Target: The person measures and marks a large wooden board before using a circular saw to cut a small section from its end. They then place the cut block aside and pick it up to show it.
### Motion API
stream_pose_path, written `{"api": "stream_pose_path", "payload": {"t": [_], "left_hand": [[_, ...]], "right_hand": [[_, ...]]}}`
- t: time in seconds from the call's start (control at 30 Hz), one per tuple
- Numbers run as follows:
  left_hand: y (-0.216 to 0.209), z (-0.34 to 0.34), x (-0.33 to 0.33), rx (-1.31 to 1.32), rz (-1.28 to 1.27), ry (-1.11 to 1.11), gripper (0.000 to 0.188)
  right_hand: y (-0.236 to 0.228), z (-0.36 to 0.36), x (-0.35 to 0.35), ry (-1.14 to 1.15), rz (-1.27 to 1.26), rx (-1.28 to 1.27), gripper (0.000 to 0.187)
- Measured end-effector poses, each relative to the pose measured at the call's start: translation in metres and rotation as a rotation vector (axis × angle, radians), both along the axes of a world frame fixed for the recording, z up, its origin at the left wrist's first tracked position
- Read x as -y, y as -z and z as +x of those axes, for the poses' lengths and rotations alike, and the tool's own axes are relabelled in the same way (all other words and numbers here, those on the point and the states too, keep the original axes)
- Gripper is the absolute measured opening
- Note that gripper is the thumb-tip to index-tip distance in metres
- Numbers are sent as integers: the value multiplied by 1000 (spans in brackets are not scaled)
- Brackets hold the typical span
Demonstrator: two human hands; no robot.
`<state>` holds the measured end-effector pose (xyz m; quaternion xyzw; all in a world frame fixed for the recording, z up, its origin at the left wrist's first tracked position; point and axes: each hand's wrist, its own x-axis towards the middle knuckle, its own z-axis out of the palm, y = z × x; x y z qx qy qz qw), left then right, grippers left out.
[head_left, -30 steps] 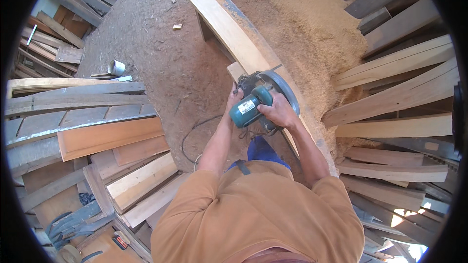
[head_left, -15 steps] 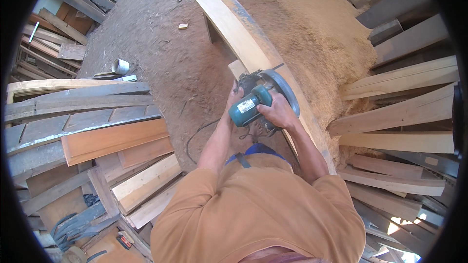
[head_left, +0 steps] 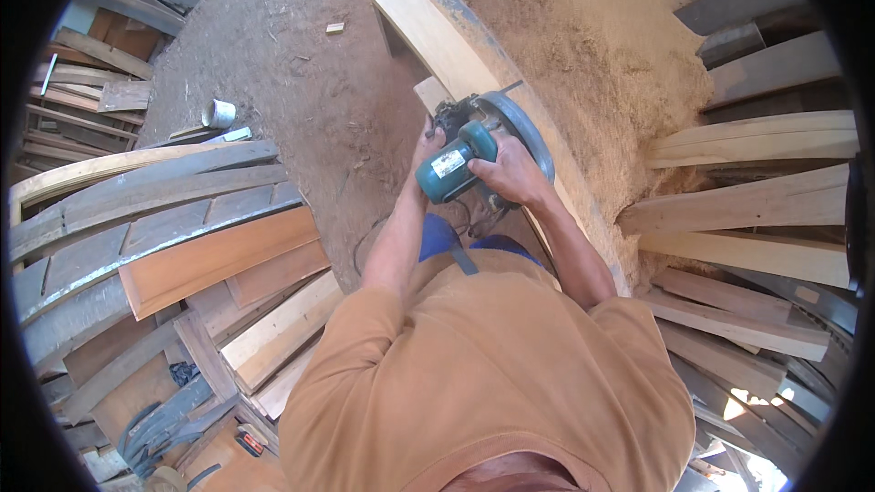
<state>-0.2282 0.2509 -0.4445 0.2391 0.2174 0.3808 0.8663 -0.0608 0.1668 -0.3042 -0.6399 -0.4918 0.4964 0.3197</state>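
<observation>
Both hands hold a green circular saw, its curved grey guard turned to the right. My right hand is closed round the saw's rear handle. At the saw's left front, my left hand grips a part I cannot make out. The saw stands on a long pale wooden plank, which runs away to the upper left. Under and beside the plank lies a long, narrow worn beam with sawdust on it. The blade is hidden by the guard.
Sawdust is heaped right of the beam. Stacked boards line the right side, and more planks lie at the left. A white bucket and a small wood offcut rest on the ground. A dark cord trails near my legs.
The saw and both hands have shifted slightly along the plank, away from me and to the left. My grip looks the same. The whole view has also moved a little.
</observation>
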Motion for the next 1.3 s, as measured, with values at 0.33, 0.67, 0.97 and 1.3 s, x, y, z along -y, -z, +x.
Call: {"api": "stream_pose_path", "payload": {"t": [0.33, 0.67, 0.97, 1.3], "left_hand": [[-7, -4, -31, -70, 67, -4, 61], [-13, -6, -69, 32, 48, -4, 73], [-27, -17, -103, 12, 24, 11, 73], [7, -31, -151, -85, 26, -27, 62]], "right_hand": [[3, -5, -32, -12, 2, 0, 47], [1, -14, -69, 16, 109, 23, 41], [-8, -25, -104, 32, 13, 24, 43], [-11, -34, -145, 32, -11, -12, 43]]}}
